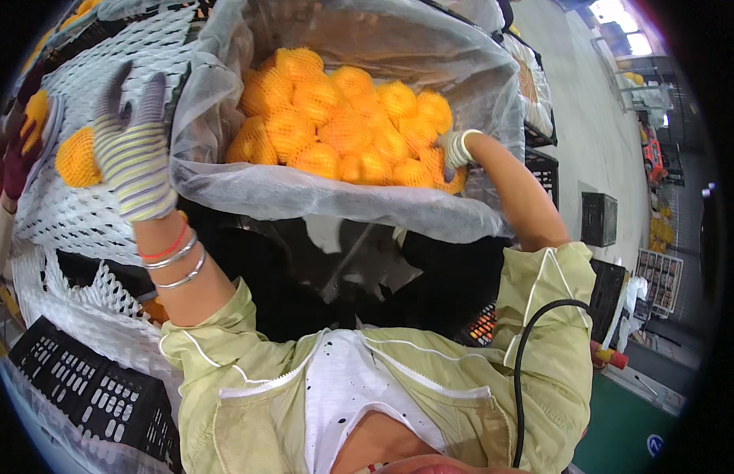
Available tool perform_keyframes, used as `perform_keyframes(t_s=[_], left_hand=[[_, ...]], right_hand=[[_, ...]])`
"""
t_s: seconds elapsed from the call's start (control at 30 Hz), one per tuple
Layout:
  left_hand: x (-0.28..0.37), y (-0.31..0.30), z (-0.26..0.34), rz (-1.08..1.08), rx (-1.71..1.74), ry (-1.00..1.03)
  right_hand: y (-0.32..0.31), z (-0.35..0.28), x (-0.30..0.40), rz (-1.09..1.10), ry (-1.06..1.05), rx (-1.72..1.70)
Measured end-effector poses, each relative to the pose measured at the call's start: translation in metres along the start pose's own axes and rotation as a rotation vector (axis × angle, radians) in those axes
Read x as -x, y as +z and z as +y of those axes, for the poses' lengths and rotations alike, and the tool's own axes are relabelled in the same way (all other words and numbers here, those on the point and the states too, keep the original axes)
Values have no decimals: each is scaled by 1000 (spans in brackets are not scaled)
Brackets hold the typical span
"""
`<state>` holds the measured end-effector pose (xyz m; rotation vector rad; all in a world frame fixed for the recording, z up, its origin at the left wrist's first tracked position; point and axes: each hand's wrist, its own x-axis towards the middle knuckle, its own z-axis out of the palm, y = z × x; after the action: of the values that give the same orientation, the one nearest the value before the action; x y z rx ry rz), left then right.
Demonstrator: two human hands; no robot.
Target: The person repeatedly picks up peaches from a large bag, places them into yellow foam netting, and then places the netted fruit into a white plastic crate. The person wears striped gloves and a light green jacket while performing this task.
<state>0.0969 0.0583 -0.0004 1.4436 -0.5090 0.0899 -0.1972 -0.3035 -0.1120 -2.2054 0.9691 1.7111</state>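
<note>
My left hand (133, 160), in a striped knit glove, reaches over white foam netting (136, 47) with its fingers apart. Right beside its outer edge lies a single round orange fruit in mesh (78, 157), partly covered by the glove. My right hand (457, 149), also gloved, is inside a crate lined with translucent plastic film (337, 192). It touches the mesh-wrapped orange fruits (343, 127) at the near right corner of the pile. Its fingers are mostly hidden, so whether they grip a fruit cannot be told.
Another person's dark-gloved hand (20, 157) is at the far left, by an orange fruit (35, 121). Black slotted crates (94, 391) stand at the lower left. A black box (599, 219) sits on the grey floor (571, 118) to the right. A black cable (519, 379) crosses my sleeve.
</note>
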Motion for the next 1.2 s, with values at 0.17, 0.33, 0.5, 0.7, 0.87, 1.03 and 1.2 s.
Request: perform_keyframes(t_s=[0.17, 0.33, 0.5, 0.7, 0.87, 1.03, 1.2], left_hand=[[18, 34, 19, -126, 147, -92], [36, 51, 31, -455, 64, -189], [75, 99, 34, -578, 411, -234], [75, 106, 22, -395, 642, -364], [79, 106, 21, -381, 747, -369], [82, 110, 15, -351, 681, -226], [86, 113, 14, -329, 642, -314]], right_hand=[[-14, -27, 87, 482, -144, 275], [-55, -81, 164, 1383, -701, -290], [-53, -145, 176, 1778, -1043, -301], [-48, -146, 160, 1578, -1234, -582], [-43, -129, 152, 1246, -1391, -861], [-41, -131, 162, 1636, -1222, -687], [-35, -129, 172, 1213, -1257, -1378]])
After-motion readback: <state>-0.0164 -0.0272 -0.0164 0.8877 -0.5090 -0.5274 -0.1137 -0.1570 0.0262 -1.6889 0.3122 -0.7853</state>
